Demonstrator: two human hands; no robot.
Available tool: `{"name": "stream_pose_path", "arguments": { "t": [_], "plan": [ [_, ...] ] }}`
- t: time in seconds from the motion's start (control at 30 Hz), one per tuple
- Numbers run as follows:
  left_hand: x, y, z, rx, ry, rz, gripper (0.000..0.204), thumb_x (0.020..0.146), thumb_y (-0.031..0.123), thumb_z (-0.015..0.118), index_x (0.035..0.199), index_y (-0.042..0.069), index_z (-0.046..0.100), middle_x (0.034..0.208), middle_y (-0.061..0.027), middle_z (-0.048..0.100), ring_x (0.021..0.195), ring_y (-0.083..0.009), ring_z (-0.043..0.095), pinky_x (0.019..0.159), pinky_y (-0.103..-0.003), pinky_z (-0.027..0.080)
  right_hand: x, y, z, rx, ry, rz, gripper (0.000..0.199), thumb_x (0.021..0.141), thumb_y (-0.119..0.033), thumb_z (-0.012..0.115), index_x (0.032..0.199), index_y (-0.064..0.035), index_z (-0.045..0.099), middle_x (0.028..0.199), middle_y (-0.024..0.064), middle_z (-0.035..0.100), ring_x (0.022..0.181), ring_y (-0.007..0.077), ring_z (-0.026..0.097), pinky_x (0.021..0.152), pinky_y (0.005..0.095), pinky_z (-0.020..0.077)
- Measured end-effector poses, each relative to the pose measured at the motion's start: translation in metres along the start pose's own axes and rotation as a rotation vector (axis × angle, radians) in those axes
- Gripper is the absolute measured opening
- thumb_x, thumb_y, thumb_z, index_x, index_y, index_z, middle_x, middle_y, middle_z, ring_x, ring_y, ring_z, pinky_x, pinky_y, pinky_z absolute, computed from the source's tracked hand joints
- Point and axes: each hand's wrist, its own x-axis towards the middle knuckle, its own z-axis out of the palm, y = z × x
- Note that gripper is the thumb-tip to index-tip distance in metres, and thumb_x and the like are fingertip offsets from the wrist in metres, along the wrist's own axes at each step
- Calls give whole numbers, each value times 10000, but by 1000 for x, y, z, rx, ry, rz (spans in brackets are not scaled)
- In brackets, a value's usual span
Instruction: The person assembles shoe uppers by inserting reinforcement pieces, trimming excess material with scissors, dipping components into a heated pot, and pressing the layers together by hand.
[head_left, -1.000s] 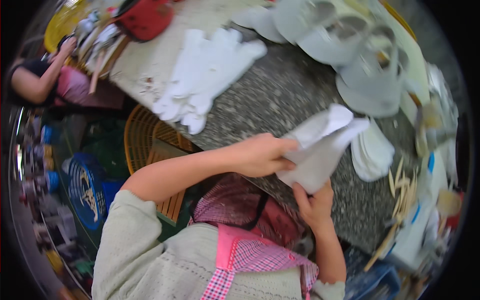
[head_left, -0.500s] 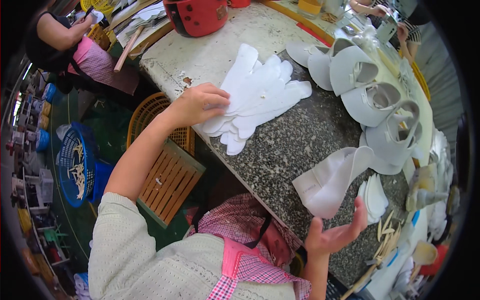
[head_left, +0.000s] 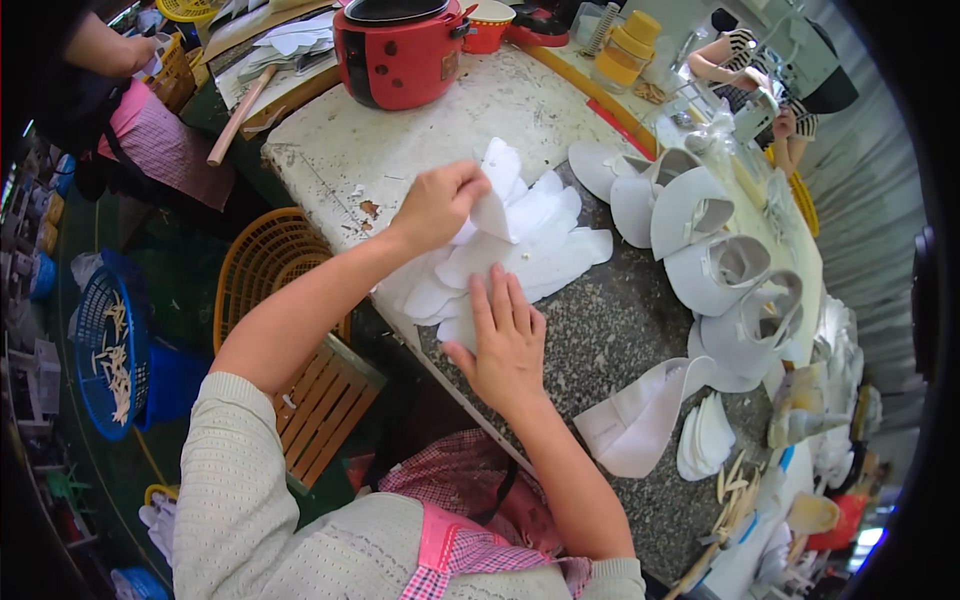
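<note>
White, flat, sole-shaped sheets lie fanned out in a loose pile over the stone slab and the worn white tabletop. My left hand is closed at the pile's upper left, pinching the edge of one sheet, which is lifted and bent up. Flat on the lower part of the pile rests my right hand, fingers stretched out and nothing gripped. To its right lie a pale grey curved piece like a shoe upper and a small stack of white oval pieces.
Several pale grey uppers line the slab's right side. A red pot stands at the back, near a yellow-capped jar. Thin pale strips lie at the lower right. Left are a brown basket, a wooden stool and another person.
My right hand has come from beside the curved piece up and left onto the pile. My left hand has moved from the pile's edge further over it and lifted a sheet. The view has shifted.
</note>
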Motion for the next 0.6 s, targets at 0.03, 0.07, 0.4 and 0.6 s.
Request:
{"name": "stream_pose_path", "arguments": {
  "t": [0.03,0.07,0.4,0.6],
  "plan": [
    [18,3,-4,-76,88,-4,96,849,83,523,843,4,578,681,-132,603,651,-222,597,613,-335,456,2,0,-3,-6,-17,-3,810,700,-375,697,1359,-42,362,1420,187,314,1287,316,321,938,436,302],
    [39,8,-12,-152,175,-6,99,855,76,512,839,7,582,661,-122,607,633,-188,595,604,-324,454,4,0,-5,-11,-32,-6,810,702,-390,691,1359,-45,363,1420,185,315,1286,311,323,933,426,302],
    [168,7,-157,466,730,556,120,902,151,529,860,39,540,724,-136,598,607,-268,615,570,-361,464,-2,4,-5,132,-51,151,785,729,-413,672,1370,-86,359,1427,91,342,1303,243,316,954,646,164],
    [210,-55,-164,595,568,459,127,915,164,515,905,42,547,737,-128,614,610,-229,638,569,-337,475,3,8,-12,150,-53,131,718,729,-322,679,1343,-79,396,1416,85,366,1296,238,326,974,615,155]
  ]
}}
